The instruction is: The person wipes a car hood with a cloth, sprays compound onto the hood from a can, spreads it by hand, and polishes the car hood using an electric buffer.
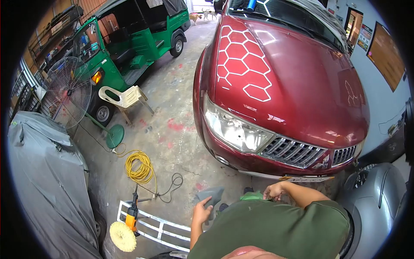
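Note:
My left hand [202, 211] is low in front of me, closed on a thin grey sheet [213, 195] that looks like sandpaper. My right hand [274, 191] is at my waist with its fingers curled, beside some bright green cloth [252, 196] below my dark green shirt. What those fingers pinch, if anything, is hidden. Ahead stands a dark red car [302, 95] with its bonnet shut and a chrome grille [293, 152] facing me. Hexagonal light reflections cover part of the bonnet. Neither hand touches the car.
On the floor at left lie a coiled yellow cord [140, 166], an orange polisher [130, 216] with a fluffy pad and a white slatted frame [161, 228]. Beyond are a plastic chair [125, 97], a fan [67, 93] and a green vehicle [142, 64]. A silver car part [375, 203] stands at right.

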The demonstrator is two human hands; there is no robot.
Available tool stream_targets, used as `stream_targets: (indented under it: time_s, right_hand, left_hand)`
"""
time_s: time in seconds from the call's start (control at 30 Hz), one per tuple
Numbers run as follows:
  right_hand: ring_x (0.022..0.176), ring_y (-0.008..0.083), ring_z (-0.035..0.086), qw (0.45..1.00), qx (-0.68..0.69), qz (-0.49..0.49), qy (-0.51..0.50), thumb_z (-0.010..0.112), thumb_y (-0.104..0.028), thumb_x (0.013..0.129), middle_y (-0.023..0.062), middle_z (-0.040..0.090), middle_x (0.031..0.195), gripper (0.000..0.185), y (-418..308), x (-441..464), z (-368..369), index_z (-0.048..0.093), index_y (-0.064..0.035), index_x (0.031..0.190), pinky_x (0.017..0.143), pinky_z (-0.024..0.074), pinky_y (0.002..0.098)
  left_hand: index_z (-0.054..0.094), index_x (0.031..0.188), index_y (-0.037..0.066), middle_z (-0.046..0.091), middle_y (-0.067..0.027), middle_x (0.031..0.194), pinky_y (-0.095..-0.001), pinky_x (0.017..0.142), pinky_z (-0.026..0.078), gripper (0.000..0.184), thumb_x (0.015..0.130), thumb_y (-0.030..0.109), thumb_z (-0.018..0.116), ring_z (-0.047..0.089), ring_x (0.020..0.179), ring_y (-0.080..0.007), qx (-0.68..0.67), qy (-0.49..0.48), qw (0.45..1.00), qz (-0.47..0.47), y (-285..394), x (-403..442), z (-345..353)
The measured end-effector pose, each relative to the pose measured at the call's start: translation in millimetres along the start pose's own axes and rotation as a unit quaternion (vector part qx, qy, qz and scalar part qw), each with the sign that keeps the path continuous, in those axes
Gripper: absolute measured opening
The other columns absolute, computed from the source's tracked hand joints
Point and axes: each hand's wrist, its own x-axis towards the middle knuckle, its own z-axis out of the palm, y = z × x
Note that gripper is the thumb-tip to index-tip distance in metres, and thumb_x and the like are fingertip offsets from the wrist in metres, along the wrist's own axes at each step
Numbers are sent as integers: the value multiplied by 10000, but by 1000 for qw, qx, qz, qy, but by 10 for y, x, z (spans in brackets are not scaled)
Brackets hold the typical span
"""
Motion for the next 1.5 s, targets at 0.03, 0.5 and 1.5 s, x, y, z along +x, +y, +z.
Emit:
stream_targets:
  time_s: [0.03,0.5,1.5]
  right_hand:
    - [706,190,640,999,-22,-3,28,622,-128,908,72,648,862,374,5,73,-10,652,-79,1278,644,564,384]
    - [1114,385,709,916,-298,-157,219,723,-487,934,235,749,1144,596,-684,829,22,656,-74,1358,990,546,454]
    - [1539,441,342,545,-465,-251,651,683,-142,733,233,384,1648,819,-4165,-2442,-4166,421,-74,1506,1188,309,602]
  left_hand:
    - [685,1403,160,716,-254,1274,-429,1046,526,557,853,150,775,689,1209,-392,-11,1,1000,23,-36,52,25]
    - [531,1557,229,670,-295,1259,-469,1037,512,793,809,76,743,650,1165,-439,-31,19,998,42,-140,202,7]
    - [443,1551,55,661,-160,1343,-367,803,591,677,976,216,762,724,1006,-233,-284,81,941,-166,43,2725,-509]
